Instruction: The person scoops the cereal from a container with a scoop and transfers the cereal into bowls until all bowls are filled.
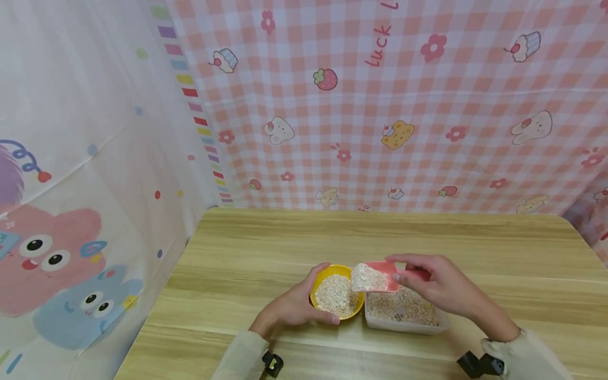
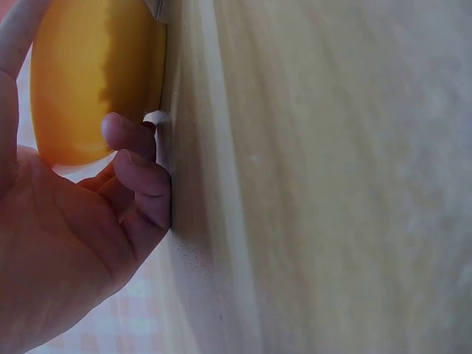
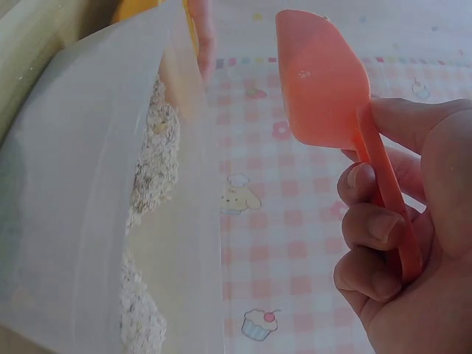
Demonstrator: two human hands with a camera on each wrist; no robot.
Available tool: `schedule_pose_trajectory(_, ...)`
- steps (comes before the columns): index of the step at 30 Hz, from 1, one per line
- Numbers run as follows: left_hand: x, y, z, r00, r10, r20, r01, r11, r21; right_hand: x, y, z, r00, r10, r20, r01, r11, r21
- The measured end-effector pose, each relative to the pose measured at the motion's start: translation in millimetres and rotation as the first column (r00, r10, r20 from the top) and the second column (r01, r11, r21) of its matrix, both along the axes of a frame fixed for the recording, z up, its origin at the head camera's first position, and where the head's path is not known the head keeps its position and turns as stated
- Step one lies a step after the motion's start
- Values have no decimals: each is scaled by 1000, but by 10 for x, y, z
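Note:
My left hand (image 1: 300, 303) grips a yellow bowl (image 1: 358, 309) from its left side, thumb at the near edge and fingers round the far side. Pale oat flakes (image 1: 336, 295) fill much of the bowl. In the left wrist view the bowl (image 2: 74, 81) shows its smooth outer wall, close over the table. With its fingers curled round the handle, my right hand (image 1: 444, 282) holds a pink scoop (image 1: 390, 268) loaded with flakes. The scoop's front edge overlaps the bowl's right rim in the head view. From below, the right wrist view shows the scoop's underside (image 3: 321, 81).
A translucent plastic tub (image 1: 408, 328) of flakes stands right of the bowl, under the scoop and right hand. Both rest on a wood-grain table (image 1: 266, 237). A pink checked cloth (image 1: 361, 116) hangs behind; a white printed cloth (image 1: 95, 174) hangs at left.

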State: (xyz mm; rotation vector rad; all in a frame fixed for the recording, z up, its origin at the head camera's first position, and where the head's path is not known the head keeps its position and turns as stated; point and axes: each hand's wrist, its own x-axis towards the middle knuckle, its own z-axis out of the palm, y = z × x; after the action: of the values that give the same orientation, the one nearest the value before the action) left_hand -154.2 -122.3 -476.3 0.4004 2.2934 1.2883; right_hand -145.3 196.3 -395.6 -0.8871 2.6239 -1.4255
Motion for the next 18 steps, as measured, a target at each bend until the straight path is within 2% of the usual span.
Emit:
schedule_pose_trajectory(4, 2, 2, 3, 1000, -3, -5, 3, 1000, -2, -21, -67, 15, 1000, 13, -5, -13, 1000, 7)
schedule_pose_trajectory(10, 0, 4, 2, 1000, 3, 2, -3, 1000, -6, -46, -157, 23, 1000, -6, -3, 6, 998, 63)
schedule_pose_trajectory(18, -5, -2, -2, 1000, -8, -6, 8, 1000, 6, -82, -267, 36, 997, 30, -72, -21, 993, 120)
